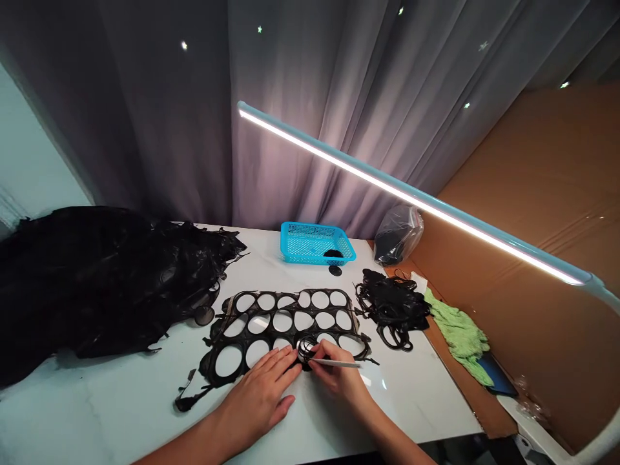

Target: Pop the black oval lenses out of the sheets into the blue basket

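Note:
A black rubbery sheet (246, 327) with rows of round holes lies flat on the white table (145, 403). My left hand (268, 386) rests on its near edge, fingers stretched out flat and holding nothing. Just to the right, my right hand (339, 371) is closed on a slim pale stick-like tool (339, 363); its tip is hidden by the fingers. Thin black rings (306, 347) lie in or over a hole at my right fingertips. I cannot tell whether the fingers grip them too.
A large black heap (106, 278) covers the left side. Behind stands a blue basket (317, 258) with black discs inside. Black scraps (394, 300), a green cloth (458, 336) and a clear bag (398, 236) lie at right. A lit lamp bar (387, 184) crosses above.

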A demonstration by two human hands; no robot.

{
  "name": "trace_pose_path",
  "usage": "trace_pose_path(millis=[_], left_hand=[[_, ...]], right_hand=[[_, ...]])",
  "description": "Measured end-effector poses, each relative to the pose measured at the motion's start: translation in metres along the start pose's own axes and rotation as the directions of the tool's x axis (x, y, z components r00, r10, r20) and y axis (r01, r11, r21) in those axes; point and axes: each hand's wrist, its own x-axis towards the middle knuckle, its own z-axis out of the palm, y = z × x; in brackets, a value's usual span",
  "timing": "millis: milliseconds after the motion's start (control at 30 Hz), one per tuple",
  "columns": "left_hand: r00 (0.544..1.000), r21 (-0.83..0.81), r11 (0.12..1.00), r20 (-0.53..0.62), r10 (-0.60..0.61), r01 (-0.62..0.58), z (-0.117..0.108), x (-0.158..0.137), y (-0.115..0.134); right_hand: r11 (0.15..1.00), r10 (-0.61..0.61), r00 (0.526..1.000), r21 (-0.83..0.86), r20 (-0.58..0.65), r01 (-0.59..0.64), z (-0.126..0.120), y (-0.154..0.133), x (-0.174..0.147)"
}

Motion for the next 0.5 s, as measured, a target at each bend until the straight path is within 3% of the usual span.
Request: trace_pose_path(millis=[67,100,200,267,333,400,500], left_hand=[[1.0,-0.002,1.0,0.012,-0.009,0.009,-0.002,0.0,0.001],[1.0,-0.003,1.0,0.022,-0.014,0.014,-0.002,0.001,0.002],[0.998,-0.003,1.0,0.056,-0.02,0.02,-0.005,0.0,0.003],[0.998,-0.006,1.0,0.064,-0.023,0.024,-0.005,0.0,0.003],[0.997,-0.006,1.0,0.066,-0.029,0.029,-0.005,0.0,0.003],[0.997,0.003,1.0,0.074,-0.031,0.031,-0.005,0.0,0.003],[0.996,0.017,0.999,0.085,-0.031,0.03,-0.005,0.0,0.002]], right_hand=[[0.962,0.121,0.988,0.259,-0.099,-0.092,-0.008,-0.006,0.004],[0.895,0.213,0.968,0.423,-0.13,-0.14,-0.013,-0.009,0.007],[0.523,0.473,0.88,0.816,-0.039,-0.244,-0.027,-0.014,0.015],[0.297,0.539,0.838,0.912,0.085,-0.283,-0.033,-0.016,0.016],[0.152,0.537,0.823,0.939,0.184,-0.309,-0.035,-0.02,0.014],[0.058,0.498,0.83,0.945,0.252,-0.322,-0.036,-0.025,0.011],[-0.004,0.449,0.853,0.955,0.267,-0.297,-0.039,-0.035,0.009]])
